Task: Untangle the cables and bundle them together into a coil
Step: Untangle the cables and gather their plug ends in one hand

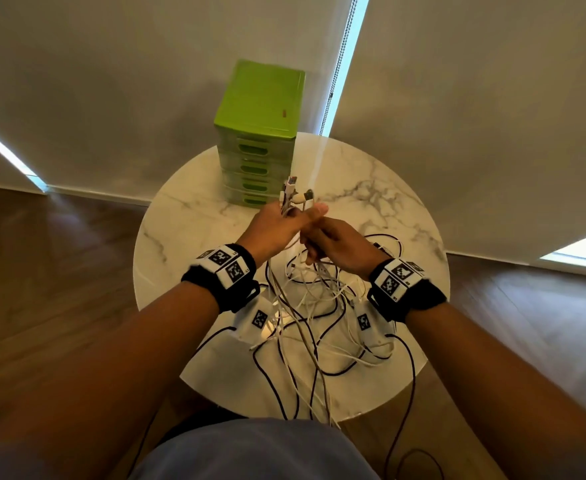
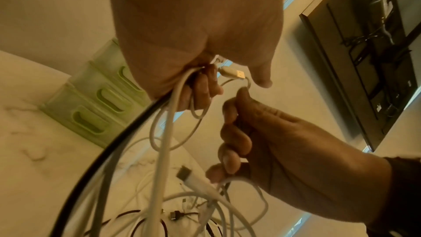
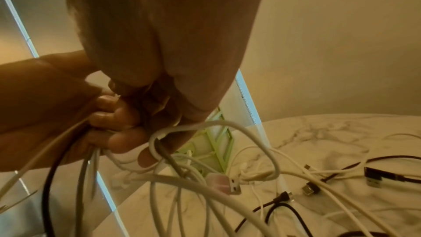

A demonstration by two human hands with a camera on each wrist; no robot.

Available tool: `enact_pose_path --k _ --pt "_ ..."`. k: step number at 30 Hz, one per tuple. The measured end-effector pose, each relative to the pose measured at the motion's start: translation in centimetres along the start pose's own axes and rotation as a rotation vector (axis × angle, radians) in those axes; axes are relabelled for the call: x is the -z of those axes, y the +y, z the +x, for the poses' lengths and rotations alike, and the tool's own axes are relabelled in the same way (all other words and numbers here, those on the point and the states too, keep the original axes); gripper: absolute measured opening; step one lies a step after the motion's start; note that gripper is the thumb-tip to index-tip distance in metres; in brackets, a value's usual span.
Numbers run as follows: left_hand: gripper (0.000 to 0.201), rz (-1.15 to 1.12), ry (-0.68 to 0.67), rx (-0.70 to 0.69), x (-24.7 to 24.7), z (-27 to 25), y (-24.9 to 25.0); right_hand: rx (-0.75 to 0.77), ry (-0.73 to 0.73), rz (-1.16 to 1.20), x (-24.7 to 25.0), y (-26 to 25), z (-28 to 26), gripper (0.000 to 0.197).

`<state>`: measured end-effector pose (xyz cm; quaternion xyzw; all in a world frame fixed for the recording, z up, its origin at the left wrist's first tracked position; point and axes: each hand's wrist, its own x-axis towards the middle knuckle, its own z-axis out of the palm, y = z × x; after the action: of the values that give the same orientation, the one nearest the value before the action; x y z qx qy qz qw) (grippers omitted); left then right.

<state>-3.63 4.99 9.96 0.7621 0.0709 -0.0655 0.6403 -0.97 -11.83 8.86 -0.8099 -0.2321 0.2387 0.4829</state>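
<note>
Above the round marble table, my left hand grips a bunch of white and black cables. Their plug ends stick up past the fingers. A white USB plug shows beside the thumb in the left wrist view. Touching the left hand, my right hand has its fingers curled round white cable just below. A white loop hangs from the right hand. The remaining cables form a loose tangle on the table under both wrists.
A green drawer unit stands at the table's far side, just beyond the hands. Loose USB plugs lie on the marble to the right. Several cables trail over the near table edge toward my lap and the wooden floor.
</note>
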Motion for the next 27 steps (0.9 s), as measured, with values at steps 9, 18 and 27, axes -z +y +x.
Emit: enact_pose_path --k 9,18,27 --pt "0.032 0.307 0.093 -0.062 0.2 0.5 -0.3 -0.05 -0.07 -0.227 -0.7 2.7 -1.1 0.029" --pt "0.038 0.3 0.298 -0.069 2.2 0.0 0.7 -0.053 -0.062 -0.306 0.2 5.1 -2.0 0.028" --pt "0.041 0.11 0.181 -0.099 -1.9 -0.5 1.6 0.027 0.183 -0.403 0.8 2.4 -2.5 0.032"
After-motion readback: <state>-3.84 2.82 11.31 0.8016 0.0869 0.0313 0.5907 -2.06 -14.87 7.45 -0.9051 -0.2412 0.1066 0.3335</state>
